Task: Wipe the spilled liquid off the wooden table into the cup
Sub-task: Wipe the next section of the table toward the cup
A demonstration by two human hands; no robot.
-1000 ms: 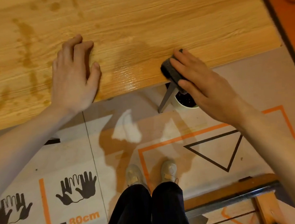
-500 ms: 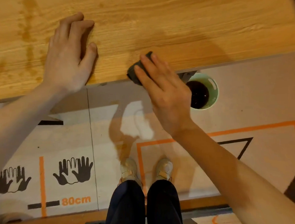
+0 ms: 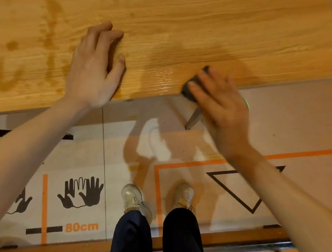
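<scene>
My right hand (image 3: 220, 102) presses a dark grey sponge (image 3: 193, 85) against the near edge of the wooden table (image 3: 195, 29); part of the sponge hangs over the edge. A wet sheen (image 3: 163, 76) lies on the wood just left of the sponge. Brown spill stains (image 3: 49, 37) streak the table's left part. My left hand (image 3: 94, 68) rests flat on the table with fingers apart. The cup is almost fully hidden under my right hand; only a pale green sliver of its rim (image 3: 247, 103) shows below the table edge.
A grey table leg (image 3: 193, 118) slants down under the edge by the sponge. Below is a floor mat (image 3: 86, 158) with orange lines, hand prints and a black triangle. My legs and shoes (image 3: 134, 199) stand on it, with a wooden bar behind.
My right hand slid the sponge left along the table edge, uncovering the cup, then back right so that it covers the cup again. My left hand stayed flat on the table.
</scene>
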